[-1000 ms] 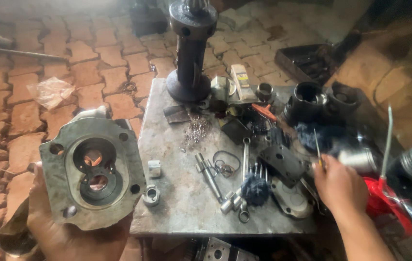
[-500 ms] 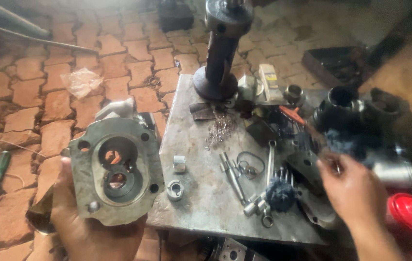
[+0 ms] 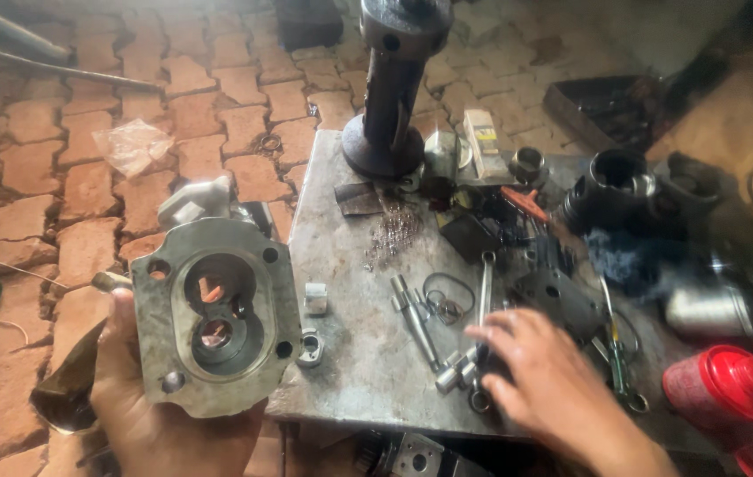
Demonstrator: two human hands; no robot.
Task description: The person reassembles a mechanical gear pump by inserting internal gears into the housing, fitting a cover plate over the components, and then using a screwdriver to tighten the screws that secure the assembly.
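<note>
Gripping the housing [image 3: 217, 322], the left hand [image 3: 142, 415] stayed put; the right hand [image 3: 544, 380], fingers spread, had moved onto the spanner [image 3: 483, 300].

- One head-worn camera looks steeply down from close above the table [image 3: 350, 371].
- It faces forward over the brick floor [image 3: 58, 203].
- Both hands enter from the bottom edge.

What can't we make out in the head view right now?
- Right hand: motion-blurred; whether it grips the wrench or any part below it cannot be told.
- Left hand: mostly behind the grey metal housing; fingers at its back are hidden.
- Red container: cut off by the right edge.
- Dark parts at top right: blurred and shadowed, kind unclear.
- Part under the table: cut off by the bottom edge.
</note>
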